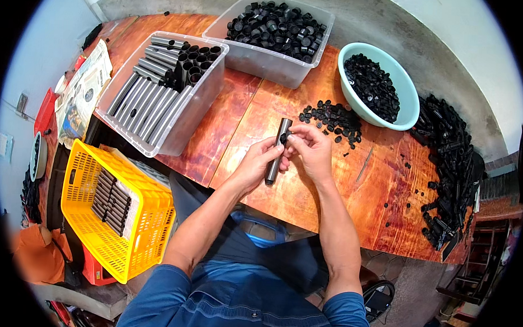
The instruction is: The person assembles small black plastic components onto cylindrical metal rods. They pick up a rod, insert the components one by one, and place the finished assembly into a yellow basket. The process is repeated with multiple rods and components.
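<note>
My left hand (pixel 254 165) is wrapped round a dark, shiny tube (pixel 271 174), which I hold tilted above the near part of the wooden table. The thumb presses on the tube's side near a small black piece. From the other side my right hand (pixel 315 155) is closed, its thumb and forefinger pinched against the tube by that piece. Whether the right fingers hold a separate part is too small to tell. Small black round pieces (pixel 334 117) lie loose on the table just beyond my right hand.
Left of my hands stands a clear bin of tubes (pixel 185 117); behind it, a clear bin of black caps (pixel 296 72). A pale-blue bowl (pixel 411 91) holds small black parts. Black parts are heaped (pixel 452 153) at right. A yellow crate (pixel 146 234) with stacked tubes sits lower left.
</note>
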`<act>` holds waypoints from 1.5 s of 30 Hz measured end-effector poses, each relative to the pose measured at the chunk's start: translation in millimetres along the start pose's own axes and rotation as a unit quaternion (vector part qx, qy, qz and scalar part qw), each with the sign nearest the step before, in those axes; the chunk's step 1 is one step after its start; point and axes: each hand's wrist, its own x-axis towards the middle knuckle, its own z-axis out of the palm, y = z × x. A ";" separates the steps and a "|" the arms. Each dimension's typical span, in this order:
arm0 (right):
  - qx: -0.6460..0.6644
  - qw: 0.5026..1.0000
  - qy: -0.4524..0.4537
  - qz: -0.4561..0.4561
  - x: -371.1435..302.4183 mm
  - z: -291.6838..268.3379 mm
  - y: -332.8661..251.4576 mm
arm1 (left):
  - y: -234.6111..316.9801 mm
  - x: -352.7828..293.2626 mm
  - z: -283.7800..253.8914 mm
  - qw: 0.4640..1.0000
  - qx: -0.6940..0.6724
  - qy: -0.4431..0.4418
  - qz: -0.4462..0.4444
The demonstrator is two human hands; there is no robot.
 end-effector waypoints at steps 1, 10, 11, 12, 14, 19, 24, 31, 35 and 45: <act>-0.007 1.000 -0.004 0.024 -1.6 3.8 -2.3 | 0.3 -0.4 0.2 1.000 0.003 0.007 0.003; 0.025 0.999 0.024 0.008 -1.3 7.0 -3.3 | -0.6 -3.2 1.9 0.999 0.030 0.012 0.012; 0.039 0.999 0.020 0.009 -0.5 5.9 -1.8 | -1.3 -2.5 0.9 0.999 0.035 0.008 0.009; 0.034 0.999 0.010 0.015 -0.3 5.5 0.7 | -1.6 -2.0 0.1 0.999 0.040 0.005 0.006; 0.024 0.999 -0.010 0.028 -0.7 6.0 4.7 | -2.7 -1.5 -1.5 0.999 0.041 0.009 0.005; -0.023 0.999 0.022 0.018 -2.6 10.4 4.0 | 0.7 -3.5 3.2 0.999 0.040 0.016 0.002; -0.026 0.999 0.034 -0.005 -5.2 14.6 6.4 | 5.2 -5.0 8.3 0.998 0.045 0.034 0.002; 0.078 0.997 -0.006 0.020 -9.6 17.5 4.9 | 8.5 -6.0 9.2 0.997 0.051 0.058 -0.015; 0.017 0.999 0.025 -0.018 -2.2 5.6 12.8 | 9.6 -6.6 7.4 0.998 -0.038 0.039 -0.041; -0.040 0.998 0.038 -0.030 -0.2 1.9 6.4 | 21.0 -2.8 -11.7 0.979 -0.171 -0.022 -0.106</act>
